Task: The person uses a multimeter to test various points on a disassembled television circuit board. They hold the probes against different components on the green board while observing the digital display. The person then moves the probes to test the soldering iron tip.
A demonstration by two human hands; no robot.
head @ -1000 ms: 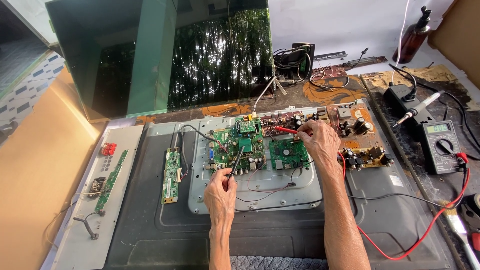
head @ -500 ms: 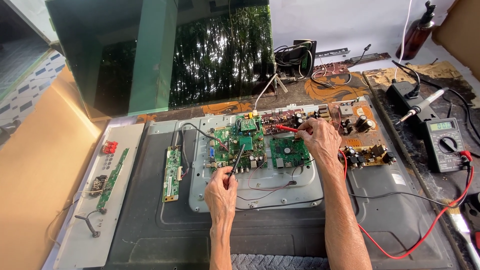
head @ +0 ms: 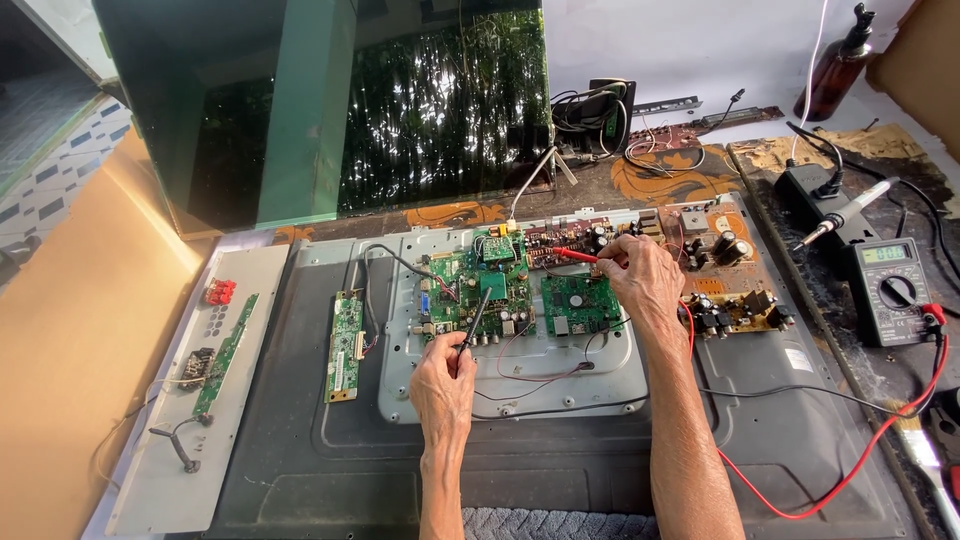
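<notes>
Both probes are on the green board: left hand grips the black probe, right hand grips the red probe. The meter lies far right.

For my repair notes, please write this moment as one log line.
left hand: holds black probe on green board | right hand: holds red probe | multimeter: at right

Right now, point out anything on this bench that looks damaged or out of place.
The bench surface behind the opened TV back panel looks worn, its orange coating peeled in patches. A paintbrush lies at the right edge among the test leads. Nothing looks spilled.
</notes>
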